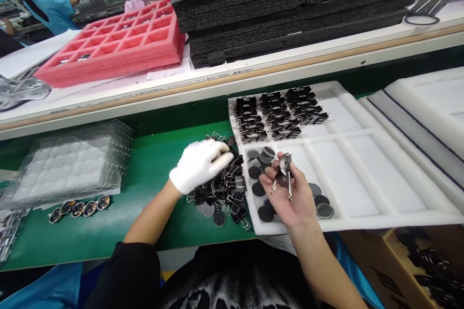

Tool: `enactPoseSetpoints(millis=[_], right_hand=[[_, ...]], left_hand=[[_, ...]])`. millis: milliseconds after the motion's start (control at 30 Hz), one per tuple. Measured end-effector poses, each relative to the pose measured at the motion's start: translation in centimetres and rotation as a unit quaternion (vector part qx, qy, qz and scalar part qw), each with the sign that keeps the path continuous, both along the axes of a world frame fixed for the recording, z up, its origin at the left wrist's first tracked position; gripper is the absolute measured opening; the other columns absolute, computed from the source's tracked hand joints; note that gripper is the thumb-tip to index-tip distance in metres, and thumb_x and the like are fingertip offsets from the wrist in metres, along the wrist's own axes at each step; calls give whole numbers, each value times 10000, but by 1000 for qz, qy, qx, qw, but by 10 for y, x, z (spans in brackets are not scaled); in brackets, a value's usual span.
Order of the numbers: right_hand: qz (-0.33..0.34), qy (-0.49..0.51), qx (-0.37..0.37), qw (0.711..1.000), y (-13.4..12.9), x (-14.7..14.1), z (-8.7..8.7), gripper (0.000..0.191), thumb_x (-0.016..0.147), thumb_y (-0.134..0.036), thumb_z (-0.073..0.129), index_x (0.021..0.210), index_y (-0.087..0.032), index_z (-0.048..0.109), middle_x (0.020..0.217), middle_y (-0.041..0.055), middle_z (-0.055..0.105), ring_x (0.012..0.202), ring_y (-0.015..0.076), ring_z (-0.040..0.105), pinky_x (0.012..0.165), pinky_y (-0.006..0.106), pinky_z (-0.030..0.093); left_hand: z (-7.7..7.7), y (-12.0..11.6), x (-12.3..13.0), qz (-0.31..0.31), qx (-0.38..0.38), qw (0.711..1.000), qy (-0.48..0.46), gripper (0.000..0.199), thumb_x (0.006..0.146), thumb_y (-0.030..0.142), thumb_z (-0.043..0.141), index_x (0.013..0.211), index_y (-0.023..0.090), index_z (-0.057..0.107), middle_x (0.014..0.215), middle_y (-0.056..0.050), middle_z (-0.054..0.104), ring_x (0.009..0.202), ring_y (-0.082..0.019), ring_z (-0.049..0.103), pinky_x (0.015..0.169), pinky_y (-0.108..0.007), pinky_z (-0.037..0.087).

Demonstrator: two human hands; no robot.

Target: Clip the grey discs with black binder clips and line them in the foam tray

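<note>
My left hand (203,164), in a white glove, reaches over a pile of black binder clips (235,188) on the green table; its fingers are curled, and whatever lies between them is hidden. Bare and palm up, my right hand (293,193) holds a binder clip (285,166) with a round disc in it, above the white foam tray (357,174). Dark and clear round discs (266,212) lie in the tray's near left compartment, on both sides of my right hand. Clips with discs in them (279,116) stand in rows in the far left compartment.
Clear plastic trays (68,164) are stacked at the left, with several round shiny parts (78,209) in front. A red foam tray (116,43) and black foam stack (290,5) sit on the shelf. A box of clips (402,270) is lower right. People are behind the shelf.
</note>
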State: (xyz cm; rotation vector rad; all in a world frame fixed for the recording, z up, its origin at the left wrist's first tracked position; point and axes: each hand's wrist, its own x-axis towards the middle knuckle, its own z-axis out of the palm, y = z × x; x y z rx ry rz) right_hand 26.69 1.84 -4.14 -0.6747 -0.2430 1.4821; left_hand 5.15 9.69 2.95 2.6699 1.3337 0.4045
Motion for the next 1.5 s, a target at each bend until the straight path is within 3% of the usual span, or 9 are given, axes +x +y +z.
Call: enactPoseSetpoints(millis=[167, 333, 433, 600, 800, 967, 1133, 1333, 1500], right_hand=[[33, 120, -27, 992, -2, -5, 5, 284, 699, -320, 924, 889, -245, 727, 838, -47, 660, 705, 85, 589, 620, 213, 525], [91, 89, -18, 992, -12, -3, -1, 285, 700, -361, 943, 856, -228, 746, 838, -25, 670, 778, 106, 624, 716, 237, 587], [142, 16, 15, 990, -18, -4, -7, 241, 743, -391, 918, 881, -254, 774, 881, -3, 713, 816, 126, 665, 786, 269, 610], [113, -185, 136, 967, -18, -27, -6, 216, 790, -351, 883, 985, -294, 809, 1447, 48, 637, 1284, 255, 630, 1121, 412, 496], [84, -282, 228, 928, -13, -27, -3, 155, 844, -290, 827, 997, -279, 807, 1010, 59, 796, 989, 228, 742, 938, 376, 589], [167, -338, 270, 886, -13, 0, 6, 145, 833, -237, 824, 976, -262, 811, 994, 58, 794, 935, 214, 745, 845, 331, 595], [213, -391, 300, 843, -8, 13, 14, 153, 826, -265, 833, 976, -241, 819, 925, 61, 794, 832, 205, 735, 763, 324, 586], [177, -406, 231, 866, -1, 27, 19, 184, 840, -353, 816, 964, -219, 795, 1014, 93, 794, 940, 244, 753, 808, 348, 613], [258, -477, 183, 820, 5, 44, 28, 236, 854, -391, 788, 995, -201, 790, 912, 64, 795, 816, 226, 753, 744, 325, 613]], left_hand=[[-9, 54, -14, -51, -15, 982, 183, 285, 1033, 383, 486, 1154, 275, 720, 1032, -56, 706, 921, -226, 661, 824, -348, 446], [6, 72, -29, -143, -140, 978, 61, 269, 1009, 384, 536, 914, 205, 713, 962, -29, 687, 886, -163, 640, 848, -291, 463], [24, 58, -31, -133, -147, 979, -42, 241, 988, 367, 566, 892, 184, 689, 936, -27, 684, 851, -144, 628, 823, -271, 481], [23, -3, -4, 7, -95, 974, -206, 200, 935, 340, 616, 822, 178, 648, 723, 20, 618, 586, -90, 491, 553, -220, 395], [-4, -33, 4, -43, -57, 973, -219, 341, 875, 250, 493, 547, 192, 419, 493, 57, 370, 480, -70, 311, 497, -243, 273], [-9, -30, -4, -78, -172, 969, -161, 411, 678, 295, 650, 533, 210, 275, 489, 95, 226, 503, -60, 168, 452, -252, 148], [-9, -42, 6, -113, -175, 963, -174, 444, 705, 282, 679, 527, 202, 281, 480, 99, 233, 490, -51, 199, 448, -239, 171], [-8, -42, 5, -82, -145, 966, -196, 403, 780, 226, 598, 539, 193, 276, 501, 89, 216, 504, -55, 176, 457, -231, 186], [-9, -47, -3, -90, -249, 952, -151, 401, 825, 239, 607, 533, 185, 338, 448, 92, 303, 475, -48, 233, 448, -206, 229]])
